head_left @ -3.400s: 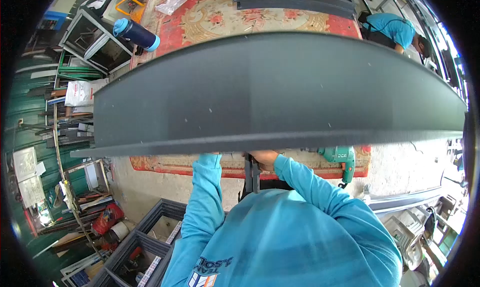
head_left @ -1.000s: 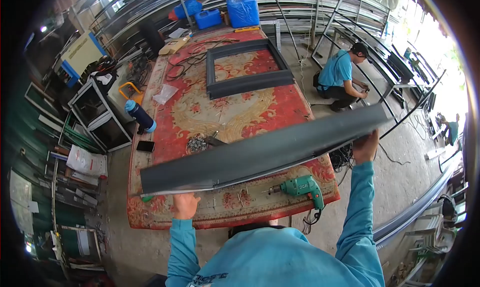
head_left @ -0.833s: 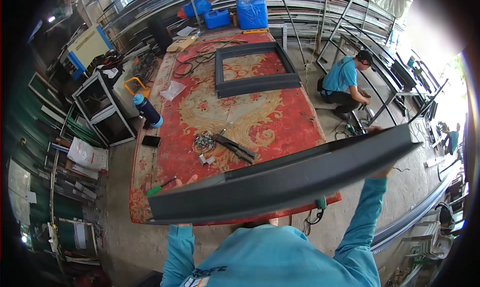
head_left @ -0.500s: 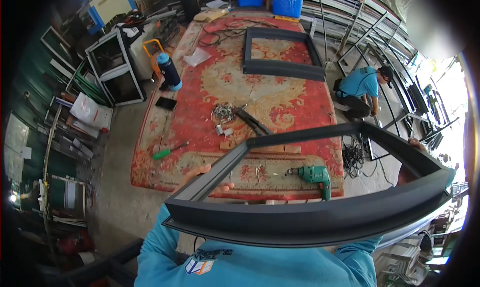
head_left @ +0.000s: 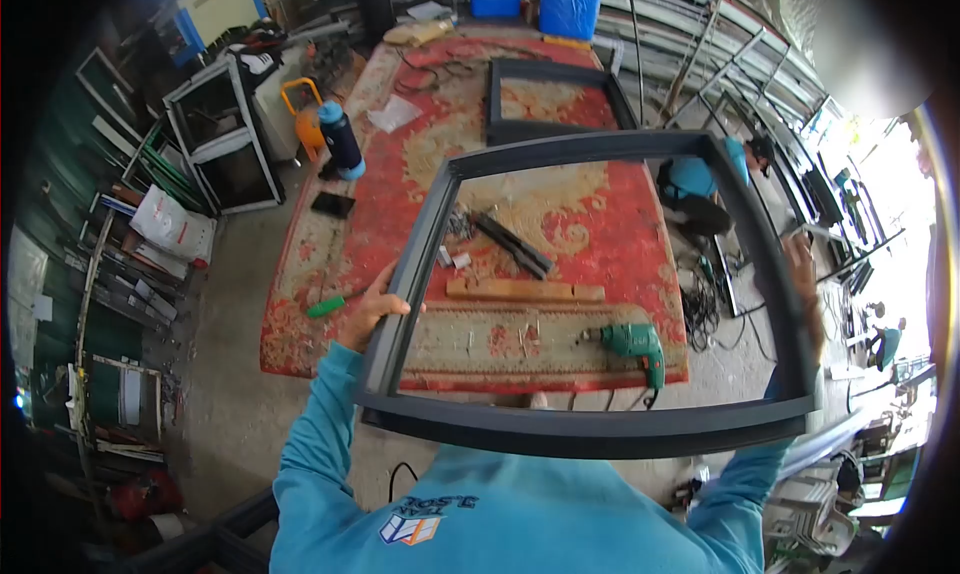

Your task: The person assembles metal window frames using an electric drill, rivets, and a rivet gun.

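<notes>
A dark grey rectangular frame (head_left: 600, 432) is held up in front of my chest, over the near part of the carpet-covered table (head_left: 350, 244). My left hand (head_left: 372, 309) grips its left side, thumb over the bar. On the right side, my right hand (head_left: 803, 289) is wrapped round the outer edge, partly hidden by the bar. Through the opening show a green drill (head_left: 632, 344), a wooden strip (head_left: 525, 291), dark metal pieces (head_left: 512, 244) and scattered screws. A second dark frame (head_left: 560, 69) lies on the far part of the table.
Left on the table are a blue bottle (head_left: 340, 142), a phone (head_left: 333, 206) and a green-handled screwdriver (head_left: 326, 306). A co-worker (head_left: 690, 179) crouches right of the table near cables (head_left: 705, 309). Metal profiles fill the right side; frames lean at left.
The held frame has tilted up, its far side rising over the table and its opening facing me more squarely. Both hands have moved with it and the left hand is now more visible.
</notes>
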The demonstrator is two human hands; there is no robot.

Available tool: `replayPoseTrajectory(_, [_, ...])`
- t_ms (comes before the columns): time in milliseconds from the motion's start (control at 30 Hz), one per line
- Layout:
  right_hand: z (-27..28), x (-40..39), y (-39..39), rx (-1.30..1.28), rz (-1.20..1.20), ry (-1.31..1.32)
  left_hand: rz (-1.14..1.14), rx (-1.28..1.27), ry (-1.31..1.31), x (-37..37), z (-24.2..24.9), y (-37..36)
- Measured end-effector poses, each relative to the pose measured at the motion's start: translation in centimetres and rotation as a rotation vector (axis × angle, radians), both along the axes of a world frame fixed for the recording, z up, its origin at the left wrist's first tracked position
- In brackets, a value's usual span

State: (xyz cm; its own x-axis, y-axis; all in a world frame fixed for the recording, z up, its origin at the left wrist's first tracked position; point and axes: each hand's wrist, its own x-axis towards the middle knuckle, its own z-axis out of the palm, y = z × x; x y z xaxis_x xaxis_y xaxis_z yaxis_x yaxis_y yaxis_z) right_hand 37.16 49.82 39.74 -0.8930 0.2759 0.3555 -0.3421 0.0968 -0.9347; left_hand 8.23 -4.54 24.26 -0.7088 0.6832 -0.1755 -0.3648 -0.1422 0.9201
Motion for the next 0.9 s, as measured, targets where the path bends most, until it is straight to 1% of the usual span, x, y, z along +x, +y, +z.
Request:
replayPoseTrajectory(33, [-1.4, -0.6, 0.6, -0.038, 0.055, -0.098, 0.084, 0.002, 0.113, -0.5, -0.3, 0.1])
replayPoseTrajectory(100, [-2.9, -2.2, -2.6, -0.257, -0.067, -0.407, 0.128, 0.048, 0.112, -1.4, -0.3, -0.2])
replayPoseTrajectory(167, [-5.5, -4.4, -3.3, -0.168, -0.169, -0.626, 0.207, 0.013, 0.249, -2.7, -0.5, -0.6])
replayPoseTrajectory(200, [-6.8, -5.5, -3.9, -0.161, -0.231, -0.588, 0.234, -0.001, 0.329, -3.7, -1.4, -1.0])
replayPoseTrajectory(233, [-7.5, -6.1, -4.5, -0.158, -0.307, -0.549, 0.219, 0.016, 0.351, -4.0, -0.9, -1.4])
replayPoseTrajectory(267, [-7.0, -6.3, -5.4, -0.191, -0.315, -0.528, 0.282, -0.030, 0.386, -4.2, -0.1, -1.4])
replayPoseTrajectory(300, [-8.3, -6.8, -5.0, -0.235, -0.326, -0.429, 0.336, -0.074, 0.415, -4.3, 0.6, -1.3])
replayPoseTrajectory(367, [-7.3, -7.5, -6.0, -0.207, -0.317, -0.475, 0.322, -0.001, 0.350, -3.9, 1.8, -1.7])
replayPoseTrajectory(400, [-7.6, -7.8, -6.1, -0.248, -0.333, -0.468, 0.286, 0.005, 0.349, -3.8, 2.2, -2.3])
replayPoseTrajectory(433, [-7.6, -8.0, -6.0, -0.277, -0.289, -0.461, 0.280, -0.019, 0.417, -3.9, 2.6, -2.9])
replayPoseTrajectory(467, [-8.1, -8.3, -5.4, -0.250, -0.281, -0.445, 0.281, -0.041, 0.488, -4.0, 2.7, -2.9])
replayPoseTrajectory(500, [-8.9, -8.6, -4.7, -0.222, -0.268, -0.432, 0.265, -0.035, 0.489, -4.1, 2.4, -2.7])
replayPoseTrajectory(567, [-10.1, -9.5, -4.1, -0.224, -0.276, -0.413, 0.315, -0.033, 0.529, -3.9, 1.8, -2.5])
replayPoseTrajectory(600, [-10.5, -9.7, -4.1, -0.223, -0.266, -0.397, 0.404, -0.068, 0.558, -4.0, 1.3, -2.2])
replayPoseTrajectory(633, [-10.6, -9.7, -4.3, -0.226, -0.265, -0.394, 0.405, -0.071, 0.562, -3.9, 1.2, -2.5])
replayPoseTrajectory(700, [-9.2, -9.4, -5.6, -0.247, -0.205, -0.332, 0.365, -0.101, 0.516, -3.9, 2.0, -3.3])
replayPoseTrajectory(833, [-12.1, -9.4, -4.6, -0.284, -0.223, -0.428, 0.357, -0.075, 0.521, -2.8, 3.5, -3.5])
replayPoseTrajectory(900, [-12.3, -9.5, -4.8, -0.289, -0.180, -0.292, 0.379, -0.029, 0.528, -2.5, 4.5, -4.0])
